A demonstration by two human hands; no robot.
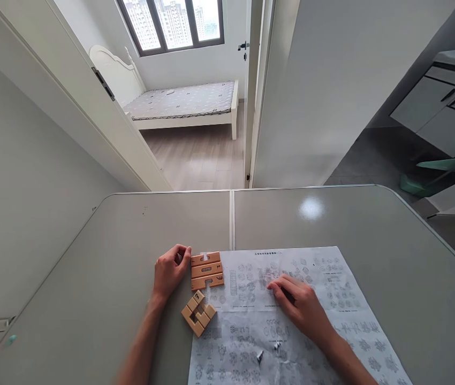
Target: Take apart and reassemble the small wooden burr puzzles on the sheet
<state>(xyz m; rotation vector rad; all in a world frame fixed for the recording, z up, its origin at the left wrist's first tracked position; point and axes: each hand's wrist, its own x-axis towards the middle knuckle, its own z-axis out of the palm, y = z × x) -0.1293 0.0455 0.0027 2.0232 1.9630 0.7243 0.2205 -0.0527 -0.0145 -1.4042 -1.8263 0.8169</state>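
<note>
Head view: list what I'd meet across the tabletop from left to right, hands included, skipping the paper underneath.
Left hand → flat numbered wooden pieces → nearer small silvery piece → right hand.

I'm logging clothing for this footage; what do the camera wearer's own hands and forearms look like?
The left hand and right hand are bare, without gloves. Both slim forearms are uncovered where visible: no sleeves, watches or bracelets show.

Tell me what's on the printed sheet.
Two small shiny bits; numbered wooden bars and wooden blocks partly overlap the sheet. Print beneath these and the right hand is hidden.
</note>
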